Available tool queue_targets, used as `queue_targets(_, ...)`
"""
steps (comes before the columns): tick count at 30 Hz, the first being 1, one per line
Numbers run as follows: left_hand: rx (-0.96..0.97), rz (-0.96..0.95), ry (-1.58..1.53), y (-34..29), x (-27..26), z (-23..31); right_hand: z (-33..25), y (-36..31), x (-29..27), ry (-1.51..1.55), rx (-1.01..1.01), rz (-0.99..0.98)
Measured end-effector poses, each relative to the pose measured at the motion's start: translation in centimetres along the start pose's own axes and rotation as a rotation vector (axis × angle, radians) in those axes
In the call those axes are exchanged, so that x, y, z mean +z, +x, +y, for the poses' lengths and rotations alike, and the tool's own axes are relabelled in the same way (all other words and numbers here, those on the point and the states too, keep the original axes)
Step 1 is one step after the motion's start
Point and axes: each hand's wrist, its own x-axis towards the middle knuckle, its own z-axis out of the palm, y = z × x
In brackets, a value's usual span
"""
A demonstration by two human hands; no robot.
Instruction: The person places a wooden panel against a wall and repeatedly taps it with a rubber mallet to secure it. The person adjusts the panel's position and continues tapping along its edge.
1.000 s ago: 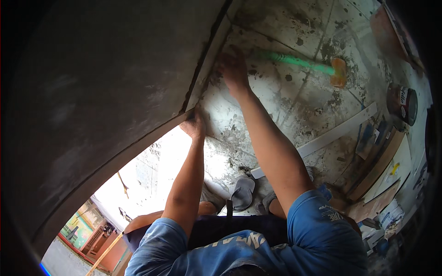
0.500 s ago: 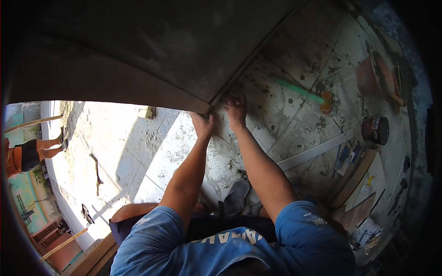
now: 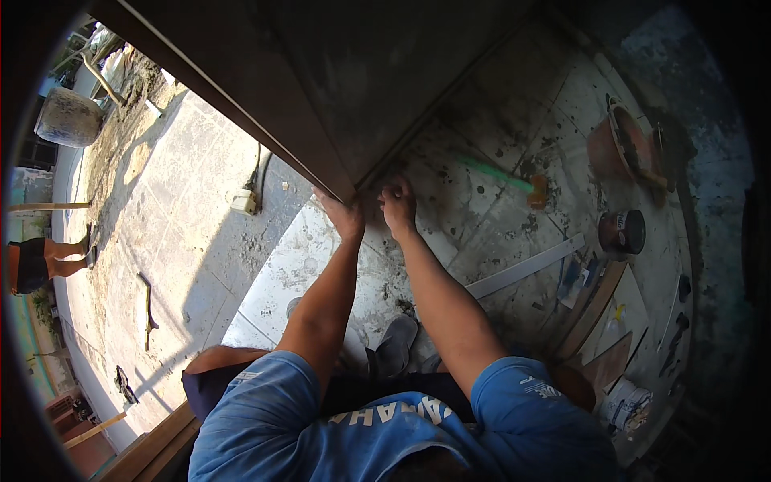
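Note:
In front of me rises a large dark structure with flat faces, its lower corner (image 3: 347,189) low near the middle. My left hand (image 3: 344,217) grips that corner, with the fingers on its outer side and the thumb near the edge; some fingers are hidden. Just right of the corner, my right hand (image 3: 398,209) is close to the structure's base. Its fingers are curled in, and whatever they may hold is too dark to make out. A mallet with a green handle and an orange head (image 3: 537,192) lies on the stained tile floor to the right.
At the right are a brown bucket (image 3: 608,153), a dark jar (image 3: 622,232), a pale straight bar (image 3: 526,267), wooden boards (image 3: 590,313) and a white tub (image 3: 626,404). A pale box with a cord (image 3: 244,202) lies left. Another person's legs (image 3: 68,257) show at far left.
My view has turned, so the structure's left edge slopes more steeply and more sunlit floor shows. Both hands stay at the corner; the right hand's fingers look more curled.

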Motion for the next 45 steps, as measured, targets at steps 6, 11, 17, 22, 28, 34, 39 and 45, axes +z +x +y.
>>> queue_targets(6,0.118,-0.021,0.031,-0.9,0.4,-0.7,0.0,0.9,-0.9,-0.456,-0.194,0.008)
queue_targets(11,0.109,0.009,0.174,-1.6,1.0,-1.8,-1.5,-0.3,-0.2,-0.53,-0.276,-0.008)
queue_targets(17,0.036,0.063,0.146,-1.6,1.7,-2.1,-2.8,-1.3,0.9,-0.76,-0.348,-0.08)
queue_targets(22,-0.089,0.028,0.045,-2.3,1.9,-0.2,-2.8,-0.9,0.7,-1.032,-0.34,-0.114)
queue_targets(28,-0.04,0.025,0.075,-1.7,1.5,-2.0,-2.5,-2.8,1.7,-1.212,-0.545,-0.125)
queue_targets(34,-0.073,0.045,0.095,-1.5,1.9,-2.0,-2.3,-2.9,0.9,-1.207,-0.59,-0.172)
queue_targets(39,-0.05,0.081,0.035,-1.4,1.1,-1.1,-1.7,-2.3,0.8,-1.072,-0.653,-0.114)
queue_targets(45,-0.108,-0.031,-0.044,-1.5,0.2,1.6,-1.0,-0.5,0.0,-1.176,-0.716,-0.075)
